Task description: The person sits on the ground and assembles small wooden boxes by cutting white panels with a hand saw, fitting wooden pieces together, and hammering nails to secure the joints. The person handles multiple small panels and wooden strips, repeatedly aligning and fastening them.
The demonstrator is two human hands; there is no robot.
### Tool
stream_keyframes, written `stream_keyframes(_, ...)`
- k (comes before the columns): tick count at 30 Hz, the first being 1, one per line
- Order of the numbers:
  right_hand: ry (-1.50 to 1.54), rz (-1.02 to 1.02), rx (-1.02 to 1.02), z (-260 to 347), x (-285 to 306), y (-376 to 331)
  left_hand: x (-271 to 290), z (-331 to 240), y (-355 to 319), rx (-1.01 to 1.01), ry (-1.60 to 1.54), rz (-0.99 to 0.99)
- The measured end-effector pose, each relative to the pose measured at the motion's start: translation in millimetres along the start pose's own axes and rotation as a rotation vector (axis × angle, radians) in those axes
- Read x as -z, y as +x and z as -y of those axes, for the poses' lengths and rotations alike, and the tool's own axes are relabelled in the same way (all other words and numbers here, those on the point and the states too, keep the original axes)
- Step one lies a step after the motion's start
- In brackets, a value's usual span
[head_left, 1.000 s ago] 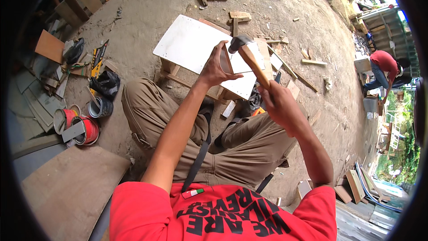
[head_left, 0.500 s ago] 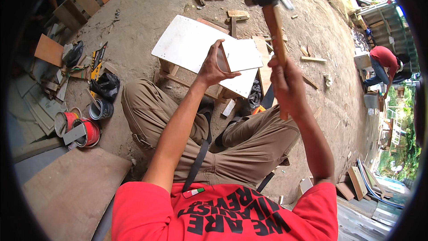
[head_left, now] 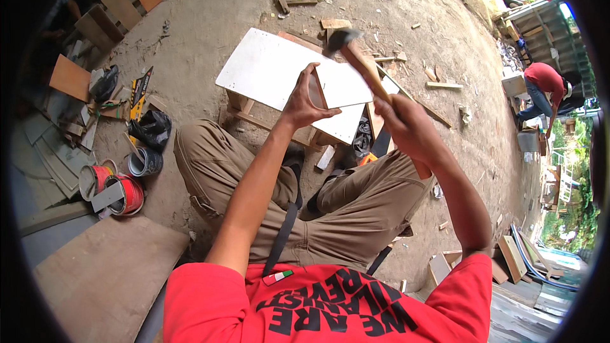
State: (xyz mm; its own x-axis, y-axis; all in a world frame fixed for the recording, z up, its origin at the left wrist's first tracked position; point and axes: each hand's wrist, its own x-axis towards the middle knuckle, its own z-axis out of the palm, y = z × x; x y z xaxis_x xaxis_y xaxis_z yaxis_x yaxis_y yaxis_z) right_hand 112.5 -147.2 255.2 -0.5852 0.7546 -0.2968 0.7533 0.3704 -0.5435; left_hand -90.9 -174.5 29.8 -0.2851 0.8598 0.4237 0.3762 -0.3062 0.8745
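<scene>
My right hand (head_left: pixel 406 124) is closed around the wooden handle of a hammer (head_left: pixel 363 68). The hammer's dark head is slightly blurred and hangs above the far right of a low wooden bench (head_left: pixel 254 63) with a white top. On that bench stands a small wooden piece with a white panel (head_left: pixel 346 84) and a brown edge facing left. My left hand (head_left: pixel 304 103) grips this piece by its left side, thumb at the near corner and fingers at the far one. The hammer partly covers the panel's right side.
Paint cans (head_left: pixel 127 194) and a black plastic bag (head_left: pixel 150 128) stand left of my knee, beside a yellow-and-black saw (head_left: pixel 140 95). A bare board (head_left: pixel 108 273) lies at lower left. Wood scraps (head_left: pixel 445 85) dot the dirt floor. Another person (head_left: pixel 545 89) bends over at far right.
The hammer has come down and to the left, its head now nearer the white panel. My right hand has lowered with it. My left hand keeps its hold in nearly the same place.
</scene>
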Motion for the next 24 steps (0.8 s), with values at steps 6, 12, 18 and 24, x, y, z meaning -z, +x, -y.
stream_keyframes(6,0.008,-0.064,0.045,-25.3,-26.4,-3.2,-6.4,-2.2,-0.8,-0.003,-0.043,0.020)
stream_keyframes(12,-0.062,-0.098,0.050,-0.4,12.4,2.3,-4.6,-1.7,-1.0,0.042,-0.044,0.025)
stream_keyframes(18,-0.204,0.070,-0.003,-13.7,-4.6,-1.2,-4.8,-0.4,3.4,-0.018,-0.073,0.033)
stream_keyframes(24,0.068,-0.170,0.081,-11.5,-19.0,-3.8,-9.6,4.4,-1.0,0.025,-0.076,0.049)
